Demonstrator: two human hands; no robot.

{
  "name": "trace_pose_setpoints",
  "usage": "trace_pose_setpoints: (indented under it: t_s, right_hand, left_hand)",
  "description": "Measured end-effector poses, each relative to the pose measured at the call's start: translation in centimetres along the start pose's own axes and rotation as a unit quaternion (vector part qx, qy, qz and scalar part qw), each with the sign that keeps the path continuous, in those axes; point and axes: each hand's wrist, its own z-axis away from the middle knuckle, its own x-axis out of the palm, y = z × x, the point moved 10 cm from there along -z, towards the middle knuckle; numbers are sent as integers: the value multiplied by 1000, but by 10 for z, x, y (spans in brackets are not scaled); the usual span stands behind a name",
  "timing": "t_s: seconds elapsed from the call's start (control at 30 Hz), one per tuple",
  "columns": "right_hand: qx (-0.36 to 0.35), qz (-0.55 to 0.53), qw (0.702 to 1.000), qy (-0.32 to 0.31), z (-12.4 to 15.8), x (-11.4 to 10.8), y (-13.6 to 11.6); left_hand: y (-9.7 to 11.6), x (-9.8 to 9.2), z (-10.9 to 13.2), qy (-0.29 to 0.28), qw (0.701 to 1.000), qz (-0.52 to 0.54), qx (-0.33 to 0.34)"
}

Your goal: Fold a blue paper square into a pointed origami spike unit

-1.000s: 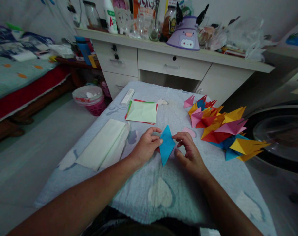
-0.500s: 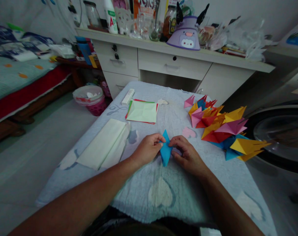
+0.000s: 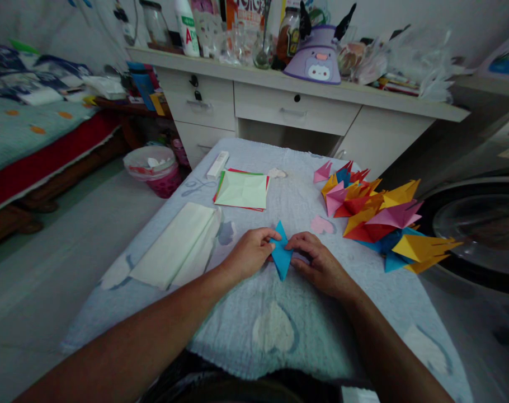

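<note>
A blue sheet of origami paper [image 3: 282, 258], folded into a narrow diamond, is held just over the cloth between my two hands. My left hand [image 3: 253, 250] pinches its left edge with thumb and forefinger. My right hand [image 3: 317, 260] grips the right edge the same way, fingers curled. Beyond them lies a stack of square paper [image 3: 241, 190], pale green on top with red and green edges showing. To the right sits a cluster of folded paper cranes [image 3: 363, 210] in yellow, red, pink and blue.
A folded white cloth or paper packet [image 3: 174, 243] lies left on the cloth-covered table [image 3: 275, 330]. Behind the paper stack is a small white stick-like object [image 3: 217, 164]. A pink waste bin [image 3: 162, 182] stands on the floor. The white desk [image 3: 296, 101] closes off the far side.
The blue folded paper has tilted slightly, its lower tip a little higher. Both hands keep their pinch on it and have barely moved.
</note>
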Motion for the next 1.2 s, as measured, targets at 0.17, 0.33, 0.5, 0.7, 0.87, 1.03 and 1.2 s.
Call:
trace_pose_setpoints:
  t_s: [0.17, 0.33, 0.5, 0.7, 0.87, 1.03, 1.2]
  right_hand:
    - [-4, -4, 1000, -2, 1, 0, 2]
    - [9, 2, 1000, 16, -1, 0, 5]
    - [33, 30, 998, 52, -5, 1, 12]
    - [43, 76, 994, 64, -8, 5, 13]
    - [55, 106, 991, 65, -11, 6, 12]
    - [59, 128, 988, 70, -12, 7, 12]
    - [61, 109, 984, 123, -7, 0, 10]
  left_hand:
    - [4, -2, 1, 4, 997, -73, 35]
    - [10, -1, 2, 3, 984, -155, 84]
    - [27, 2, 9, 0, 944, -300, 135]
    - [38, 1, 11, -12, 918, -361, 163]
    - [34, -6, 9, -4, 907, -392, 155]
    - [27, -11, 3, -1, 900, -414, 136]
    - [21, -15, -3, -3, 904, -413, 112]
